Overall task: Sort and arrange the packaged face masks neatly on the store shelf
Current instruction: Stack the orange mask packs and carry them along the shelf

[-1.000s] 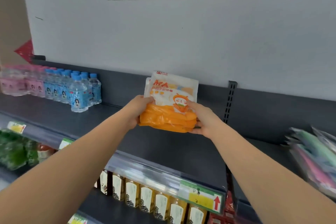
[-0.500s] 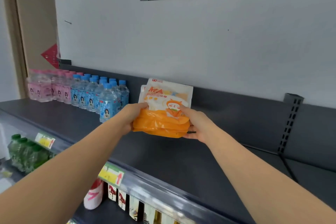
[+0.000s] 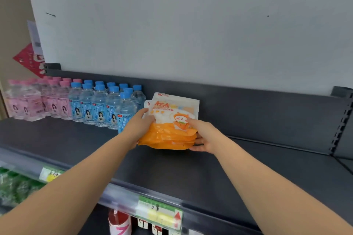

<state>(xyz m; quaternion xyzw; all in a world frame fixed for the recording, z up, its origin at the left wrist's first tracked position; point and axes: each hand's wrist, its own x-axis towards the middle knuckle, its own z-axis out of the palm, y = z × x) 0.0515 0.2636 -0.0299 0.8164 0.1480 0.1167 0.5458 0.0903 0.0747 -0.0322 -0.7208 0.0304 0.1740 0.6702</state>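
Observation:
A small stack of orange-and-white face mask packs (image 3: 172, 124) stands on edge on the dark grey shelf (image 3: 191, 173), leaning back a little. A cartoon face is printed on the front pack. My left hand (image 3: 138, 127) grips the stack's left side, right beside the nearest water bottle. My right hand (image 3: 200, 133) clasps the right side, with fingers under the lower corner. The stack's orange lower edge rests at or just above the shelf surface; contact is hard to tell.
Blue-capped water bottles (image 3: 107, 107) stand in rows just left of the packs, with pink-capped bottles (image 3: 38, 101) further left. The shelf's raised back panel (image 3: 267, 108) and a slotted upright (image 3: 342, 120) lie to the right. Price labels (image 3: 158, 213) line the front rail; more goods sit below.
Both hands have carried the mask packs leftward and down toward the shelf, ending close beside the blue-capped bottles. The view has shifted left too.

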